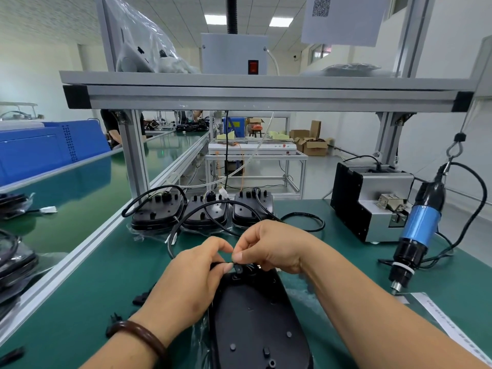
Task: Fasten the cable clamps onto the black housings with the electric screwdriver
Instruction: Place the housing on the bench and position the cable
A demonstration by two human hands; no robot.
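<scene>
Here the black housing (255, 323) lies flat, long axis running near-to-far.

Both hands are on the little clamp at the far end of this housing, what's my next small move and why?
Probably press the cable clamp down flat with the left hand, freeing the right hand for the electric screwdriver. Both hands pinch the clamp at the far end of the black housing, and the screwdriver hangs untouched.
</scene>
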